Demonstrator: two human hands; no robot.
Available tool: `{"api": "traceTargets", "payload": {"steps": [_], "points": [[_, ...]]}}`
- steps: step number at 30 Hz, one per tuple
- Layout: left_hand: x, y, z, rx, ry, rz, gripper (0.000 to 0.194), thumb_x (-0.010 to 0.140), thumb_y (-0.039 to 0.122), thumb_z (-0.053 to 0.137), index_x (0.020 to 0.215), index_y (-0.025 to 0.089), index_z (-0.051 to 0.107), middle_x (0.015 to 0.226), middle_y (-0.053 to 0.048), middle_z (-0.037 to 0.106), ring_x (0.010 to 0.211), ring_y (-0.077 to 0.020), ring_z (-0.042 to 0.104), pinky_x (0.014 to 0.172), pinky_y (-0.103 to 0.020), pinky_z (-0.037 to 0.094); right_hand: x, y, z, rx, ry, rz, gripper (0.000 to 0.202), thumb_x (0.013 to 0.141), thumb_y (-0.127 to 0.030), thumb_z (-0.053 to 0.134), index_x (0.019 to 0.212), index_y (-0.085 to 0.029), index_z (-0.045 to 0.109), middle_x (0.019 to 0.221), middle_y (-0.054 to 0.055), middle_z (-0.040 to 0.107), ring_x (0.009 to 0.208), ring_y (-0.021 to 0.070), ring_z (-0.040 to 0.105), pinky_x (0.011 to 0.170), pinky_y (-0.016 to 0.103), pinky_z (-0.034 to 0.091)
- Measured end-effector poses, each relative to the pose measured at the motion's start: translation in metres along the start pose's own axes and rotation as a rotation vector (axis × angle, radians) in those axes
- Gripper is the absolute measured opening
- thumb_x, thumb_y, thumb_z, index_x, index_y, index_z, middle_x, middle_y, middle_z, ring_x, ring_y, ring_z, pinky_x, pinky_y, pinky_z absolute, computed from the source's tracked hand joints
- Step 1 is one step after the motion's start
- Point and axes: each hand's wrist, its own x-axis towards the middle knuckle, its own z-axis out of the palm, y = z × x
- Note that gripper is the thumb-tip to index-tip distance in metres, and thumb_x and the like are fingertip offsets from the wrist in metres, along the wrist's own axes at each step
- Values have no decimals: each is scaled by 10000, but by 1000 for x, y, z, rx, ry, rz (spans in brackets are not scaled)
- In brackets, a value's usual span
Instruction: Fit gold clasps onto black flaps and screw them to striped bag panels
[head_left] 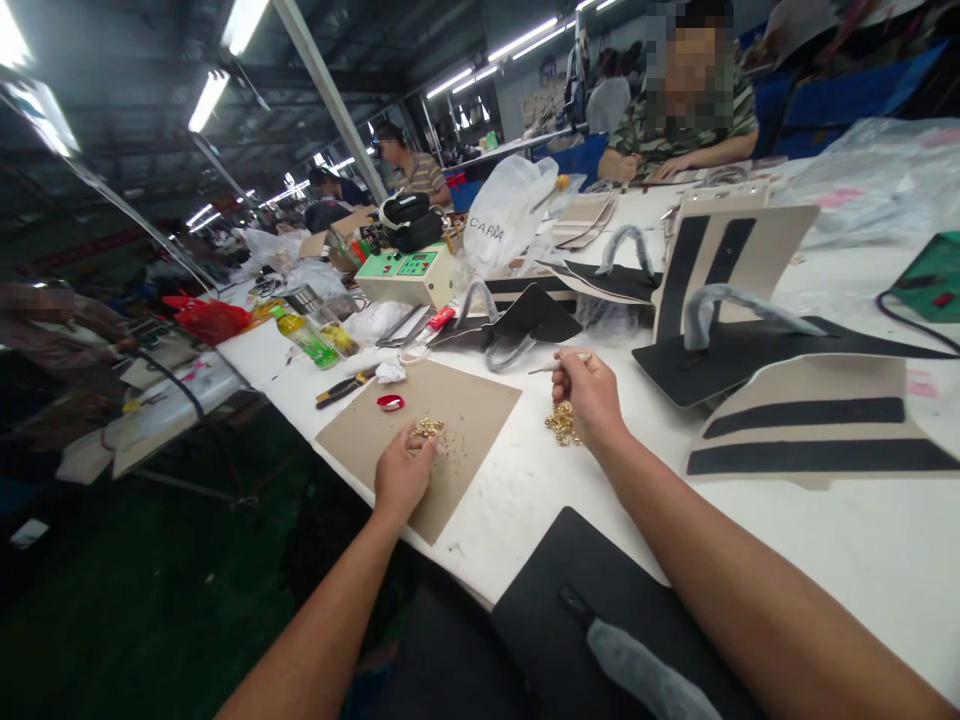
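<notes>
My left hand (403, 475) rests on a brown board (480, 400), its fingertips curled in at a small pile of gold metal pieces (429, 427). Whatever is pinched there is too small to make out. My right hand (589, 395) is closed around a slim, pale pen-like tool (553, 367), whose thin tip points left. Just under that hand lies a second heap of gold ring-like fittings (561, 425) on the white table. Close to my body is a black panel (559, 560) bearing a handle wrapped in plastic film (645, 670).
Pliers (345, 388) and a red-rimmed round item (390, 402) lie left of centre. Behind stand a bottle (306, 338) and a control box (405, 275). Black-and-beige bag panels (810, 435) with wrapped handles spread right. A person in camouflage (679, 130) works across the table (847, 540).
</notes>
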Motion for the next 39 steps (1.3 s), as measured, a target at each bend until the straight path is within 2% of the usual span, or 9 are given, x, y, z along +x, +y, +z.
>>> {"api": "traceTargets", "payload": {"steps": [2, 4, 8, 12, 15, 20, 27, 31, 39], "points": [[-3, 8, 4, 3, -13, 62, 546, 879, 387, 688, 1390, 199, 643, 934, -24, 778, 617, -155, 628, 656, -288, 531, 5, 1, -4, 8, 20, -6, 318, 833, -488, 745, 916, -198, 645, 650, -41, 613, 471, 98, 538, 409, 200, 442], [-12, 22, 16, 14, -73, 197, 460, 909, 351, 671, 1351, 221, 668, 971, -20, 762, 620, -140, 605, 679, -289, 534, 7, 2, -7, 12, 26, -7, 333, 830, -503, 751, 915, -200, 643, 652, -41, 614, 473, 97, 541, 411, 197, 443], [-30, 58, 56, 110, -259, 487, 262, 949, 308, 669, 1187, 245, 760, 1118, -45, 745, 811, -166, 667, 833, -321, 549, 7, 5, -8, -12, 35, -4, 330, 835, -503, 747, 891, -198, 633, 656, -39, 616, 472, 89, 537, 415, 191, 440], [-33, 88, 95, 211, -348, 594, 300, 948, 335, 709, 1241, 280, 750, 1182, -49, 726, 1107, -234, 663, 915, -338, 542, 7, 7, -9, -33, 40, 3, 307, 845, -488, 730, 875, -204, 616, 651, -43, 610, 466, 85, 524, 428, 195, 443], [-28, 99, 111, 272, -362, 647, 246, 974, 335, 681, 1203, 298, 760, 1136, -39, 726, 1126, -240, 645, 902, -333, 537, 9, 11, -12, -53, 55, 15, 310, 838, -495, 723, 866, -209, 607, 643, -49, 599, 467, 88, 521, 429, 199, 442], [-23, 105, 118, 277, -354, 650, 189, 994, 319, 639, 1133, 289, 763, 1107, -40, 718, 1080, -231, 648, 864, -320, 530, 11, 17, -15, -79, 53, 32, 330, 825, -509, 744, 872, -208, 617, 648, -48, 596, 473, 91, 527, 430, 200, 443], [-26, 95, 115, 150, -361, 609, 158, 984, 221, 604, 1079, 247, 728, 1049, -15, 760, 977, -199, 679, 864, -315, 523, 6, 20, -14, -118, 60, 47, 344, 806, -504, 775, 870, -193, 642, 650, -41, 609, 475, 86, 538, 436, 192, 449], [-28, 95, 110, 149, -380, 600, 237, 941, 333, 706, 1166, 257, 710, 1149, -40, 731, 1080, -236, 665, 889, -337, 534, 2, 23, -12, -166, 53, 49, 354, 801, -508, 793, 868, -191, 649, 655, -40, 608, 480, 87, 535, 427, 188, 433], [-27, 97, 111, 216, -406, 574, 160, 953, 367, 709, 1043, 240, 744, 1100, -56, 683, 1075, -255, 650, 834, -348, 551, 0, 22, -10, -196, 57, 37, 341, 814, -503, 790, 881, -195, 661, 661, -37, 608, 489, 91, 542, 437, 191, 438]]}}
